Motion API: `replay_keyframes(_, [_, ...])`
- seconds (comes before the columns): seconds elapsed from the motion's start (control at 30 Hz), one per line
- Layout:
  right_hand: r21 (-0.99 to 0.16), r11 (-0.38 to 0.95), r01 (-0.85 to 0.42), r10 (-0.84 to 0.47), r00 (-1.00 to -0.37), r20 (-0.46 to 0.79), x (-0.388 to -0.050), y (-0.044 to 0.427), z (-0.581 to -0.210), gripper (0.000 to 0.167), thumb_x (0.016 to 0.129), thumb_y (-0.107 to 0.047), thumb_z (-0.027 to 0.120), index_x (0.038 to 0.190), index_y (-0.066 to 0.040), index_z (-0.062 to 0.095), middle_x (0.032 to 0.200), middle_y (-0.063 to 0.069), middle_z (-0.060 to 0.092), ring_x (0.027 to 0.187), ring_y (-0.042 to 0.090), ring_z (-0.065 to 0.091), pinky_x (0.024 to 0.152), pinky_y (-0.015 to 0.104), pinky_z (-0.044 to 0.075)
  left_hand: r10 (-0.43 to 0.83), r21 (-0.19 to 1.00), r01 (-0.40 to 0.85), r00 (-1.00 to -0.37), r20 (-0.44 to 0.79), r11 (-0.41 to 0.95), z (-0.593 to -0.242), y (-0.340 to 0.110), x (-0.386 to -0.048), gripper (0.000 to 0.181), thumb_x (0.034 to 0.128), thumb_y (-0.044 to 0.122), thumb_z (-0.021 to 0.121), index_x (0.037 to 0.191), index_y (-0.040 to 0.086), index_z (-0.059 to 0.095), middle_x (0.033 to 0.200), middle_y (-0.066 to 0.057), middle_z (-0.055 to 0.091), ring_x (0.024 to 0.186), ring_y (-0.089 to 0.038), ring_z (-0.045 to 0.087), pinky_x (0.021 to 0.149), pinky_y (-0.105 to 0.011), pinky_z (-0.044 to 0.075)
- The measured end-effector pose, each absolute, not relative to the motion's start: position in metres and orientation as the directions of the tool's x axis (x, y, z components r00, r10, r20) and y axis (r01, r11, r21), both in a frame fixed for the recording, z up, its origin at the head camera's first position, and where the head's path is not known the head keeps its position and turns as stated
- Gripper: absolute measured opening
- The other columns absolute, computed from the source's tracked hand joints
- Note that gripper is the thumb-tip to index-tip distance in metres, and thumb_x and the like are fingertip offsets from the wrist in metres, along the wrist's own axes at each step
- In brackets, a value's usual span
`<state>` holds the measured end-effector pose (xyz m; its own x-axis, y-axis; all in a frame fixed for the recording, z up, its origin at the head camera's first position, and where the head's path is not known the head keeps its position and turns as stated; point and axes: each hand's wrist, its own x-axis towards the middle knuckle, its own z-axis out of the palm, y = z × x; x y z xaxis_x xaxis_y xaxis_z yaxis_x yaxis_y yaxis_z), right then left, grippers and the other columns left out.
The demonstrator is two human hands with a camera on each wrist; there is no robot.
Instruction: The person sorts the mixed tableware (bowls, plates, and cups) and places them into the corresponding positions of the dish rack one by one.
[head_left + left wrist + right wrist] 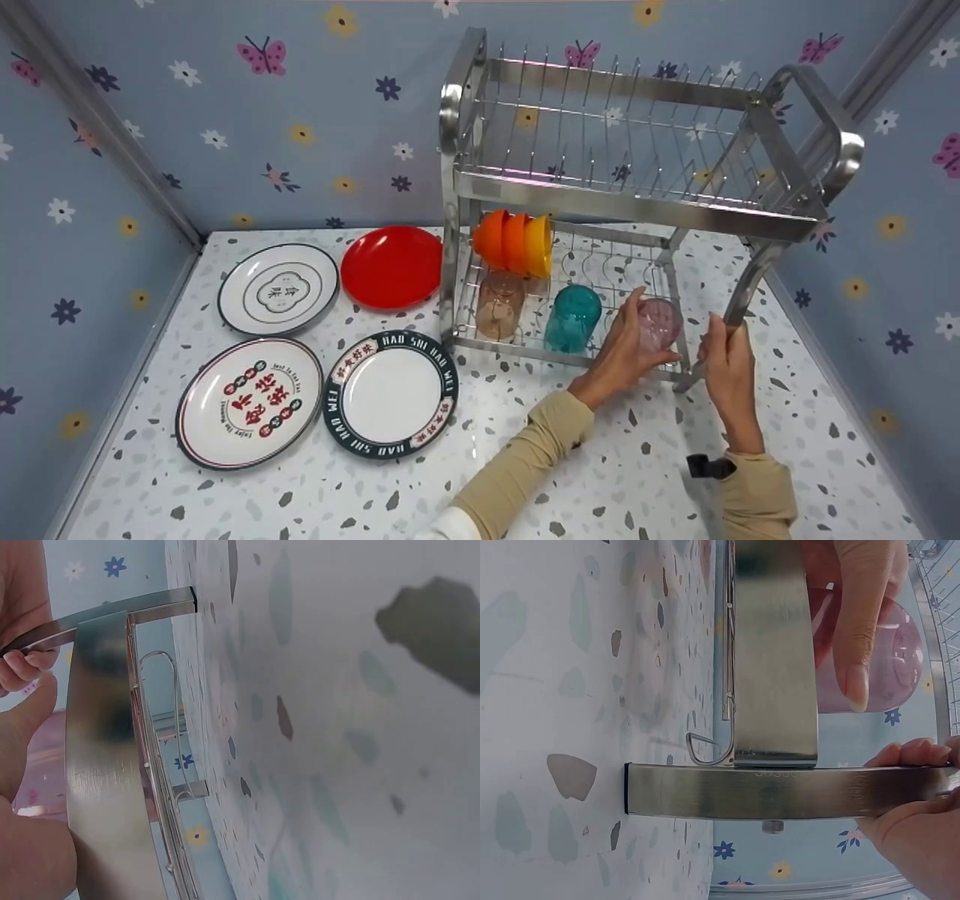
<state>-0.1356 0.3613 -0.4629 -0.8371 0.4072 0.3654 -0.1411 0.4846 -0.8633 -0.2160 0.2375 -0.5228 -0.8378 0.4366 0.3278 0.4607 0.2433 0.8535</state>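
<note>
At the right end of the metal rack's lower shelf, the left hand (627,346) grips a pink translucent glass (660,324), which stands upside down; the right wrist view shows the thumb along the glass (900,664). The right hand (729,367) is wrapped round the rack's right front leg (750,289), fingers on one side and thumb on the other in the right wrist view. Left of the pink glass are a teal glass (574,319) and a clear brownish glass (500,307). Behind the brownish glass, orange and yellow bowls (510,241) stand on edge.
The rack's upper tier (637,204) has upright wire dividers and holds no dishes. Left of the rack on the speckled table lie a red plate (391,268), a dark-rimmed plate (391,394), an oval plate (250,403) and a white plate (278,289). Patterned walls stand behind and at both sides.
</note>
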Motion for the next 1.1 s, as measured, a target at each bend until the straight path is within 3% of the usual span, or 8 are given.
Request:
replay_keyframes(0.3, [-0.859,0.496,-0.128,0.398,-0.846,0.356,-0.136,0.358,-0.462,0.031,0.111,-0.016,0.042,0.097,0.010,0.048,0.079,0.031,0.050,0.064,0.018,0.049,0.060,0.022,0.039,0.382,0.803,0.521,-0.832,0.402,0.289,-0.514,0.230,-0.212,0.115,0.0792,0.036,0.091,0.161,0.009,0.014,0.158,-0.014,0.033,0.145,-0.022,0.038,0.116,-0.030,0.036])
replay_keyframes(0.67, [-0.866,0.486,-0.119,0.407,-0.846,0.345,-0.138,0.362,-0.459,0.029,0.111,-0.019,0.042,0.096,0.006,0.047,0.076,0.025,0.050,0.063,0.019,0.049,0.056,0.020,0.038,0.364,0.762,0.585,-0.798,0.481,0.277,-0.492,0.220,-0.207,0.108,0.0837,0.039,0.087,0.162,0.011,0.018,0.164,-0.013,0.026,0.149,-0.024,0.034,0.118,-0.033,0.033])
replay_keyframes(0.77, [-0.870,0.480,-0.116,0.418,-0.841,0.343,-0.139,0.363,-0.460,0.029,0.111,-0.020,0.042,0.095,0.004,0.047,0.073,0.021,0.050,0.062,0.017,0.048,0.055,0.019,0.038,0.356,0.739,0.620,-0.775,0.523,0.263,-0.487,0.216,-0.201,0.100,0.0863,0.038,0.084,0.160,0.009,0.024,0.162,-0.014,0.030,0.148,-0.023,0.036,0.117,-0.031,0.034])
replay_keyframes(0.97, [-0.869,0.477,-0.128,0.419,-0.837,0.353,-0.138,0.362,-0.461,0.031,0.111,-0.019,0.043,0.095,0.007,0.046,0.073,0.028,0.049,0.060,0.016,0.048,0.054,0.019,0.038,0.335,0.678,0.706,-0.702,0.629,0.207,-0.479,0.206,-0.191,0.073,0.0904,0.030,0.081,0.146,0.002,0.044,0.148,-0.014,0.047,0.135,-0.022,0.047,0.111,-0.021,0.038])
replay_keyframes(1.1, [-0.876,0.465,-0.127,0.421,-0.838,0.346,-0.137,0.363,-0.464,0.029,0.110,-0.019,0.044,0.094,0.005,0.046,0.069,0.018,0.049,0.059,0.019,0.047,0.054,0.019,0.038,0.300,0.657,0.726,-0.685,0.664,0.204,-0.478,0.197,-0.183,0.059,0.0920,0.030,0.079,0.138,0.003,0.053,0.136,-0.010,0.055,0.124,-0.021,0.051,0.104,-0.019,0.042])
